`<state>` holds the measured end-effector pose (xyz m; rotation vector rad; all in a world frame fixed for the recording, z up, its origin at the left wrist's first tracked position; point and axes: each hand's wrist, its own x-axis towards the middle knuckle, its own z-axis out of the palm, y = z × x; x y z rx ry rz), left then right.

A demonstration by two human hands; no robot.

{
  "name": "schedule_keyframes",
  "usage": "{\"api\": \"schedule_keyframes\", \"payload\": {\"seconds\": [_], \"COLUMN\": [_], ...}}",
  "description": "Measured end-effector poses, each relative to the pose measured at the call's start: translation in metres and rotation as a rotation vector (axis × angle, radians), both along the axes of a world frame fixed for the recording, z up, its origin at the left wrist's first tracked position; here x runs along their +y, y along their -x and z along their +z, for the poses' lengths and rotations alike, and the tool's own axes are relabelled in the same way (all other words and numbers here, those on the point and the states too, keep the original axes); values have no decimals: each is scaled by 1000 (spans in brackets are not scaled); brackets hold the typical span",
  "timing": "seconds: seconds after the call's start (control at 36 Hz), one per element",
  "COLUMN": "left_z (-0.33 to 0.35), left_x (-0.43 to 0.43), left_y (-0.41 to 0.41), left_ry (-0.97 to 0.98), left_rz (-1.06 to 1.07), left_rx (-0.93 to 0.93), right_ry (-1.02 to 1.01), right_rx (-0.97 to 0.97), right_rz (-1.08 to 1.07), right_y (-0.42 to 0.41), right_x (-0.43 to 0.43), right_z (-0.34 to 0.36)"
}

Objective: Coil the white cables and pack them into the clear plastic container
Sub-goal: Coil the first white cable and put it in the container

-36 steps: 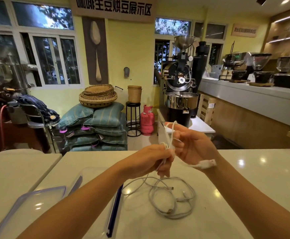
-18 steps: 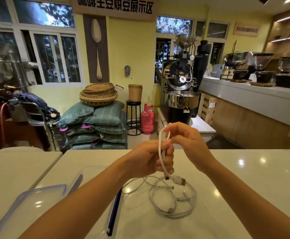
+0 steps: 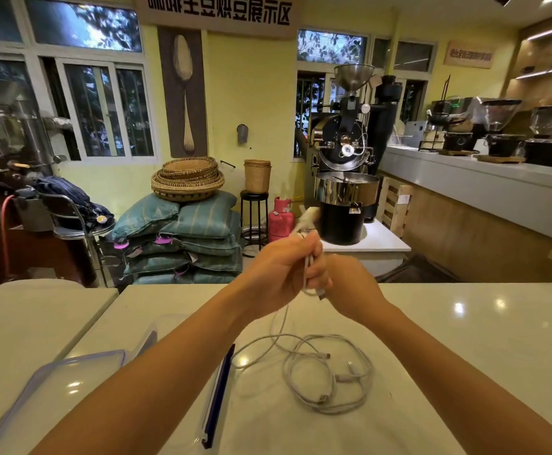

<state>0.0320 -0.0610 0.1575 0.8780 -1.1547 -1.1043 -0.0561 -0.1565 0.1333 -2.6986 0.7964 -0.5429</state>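
**Cable half-wound between 2 hands, the rest not yet packed**

Head view. The left hand [image 3: 278,270] is curled round a small bundle of the held cable [image 3: 307,274], raised above the table [image 3: 465,339]. The right hand [image 3: 350,284] presses in against it from the right, fingers curled onto the same bundle; its fingertips are hidden. A white connector [image 3: 307,218] pokes up just above the left hand. 1 strand drops from under that hand to the loose cables [image 3: 330,372], which lie in a slack heap below and slightly right of both hands. The clear plastic container [image 3: 217,395] sits below the left hand, partly under the forearm, with its lid [image 3: 38,382] further left. No cable can be seen in it.

Risks, as I judge them: the trailing strand runs into the heap, so more winding may drag or knot the other cables. The bundle is small and springy, and a loosened grip during a hand change would probably let the turns pop open. The forearm over the container could nudge it.

Against 0.5 s ago: the right hand then stood above the left, holding up a tall loop with a connector dangling below. Now it has come down beside the left hand, the loop is closed into the fist, and both hands sit higher in the frame.
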Motion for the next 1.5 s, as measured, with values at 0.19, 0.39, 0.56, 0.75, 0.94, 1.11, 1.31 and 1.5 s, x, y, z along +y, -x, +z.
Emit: {"api": "schedule_keyframes", "payload": {"seconds": [0.19,0.39,0.56,0.75,0.94,1.11,1.31,1.5], "left_z": [17,22,27,24,7,-22,-43,-31], "left_x": [-10,-21,-26,-28,-34,-20,3,21], "left_y": [-12,-13,-11,-25,-48,-39,-22,-10], "left_ry": [58,98,134,182,145,-57,-241,-249], "left_rz": [221,315,509,685,818,644,225,-242], "left_rx": [60,145,-91,-289,-432,-690,-714,-251], "right_ry": [40,-558,-887,-1095,-1105,-615,75,38], "right_rx": [-39,-125,-149,-45,-25,-222,-238,-414], "right_rz": [22,192,208,412,608,462,297,247], "right_y": [4,5,11,34,61,72,61,51], "right_x": [4,15,25,39,52,45,-1,-47], "right_z": [-13,-12,-22,-6,27,65,87,78]}}
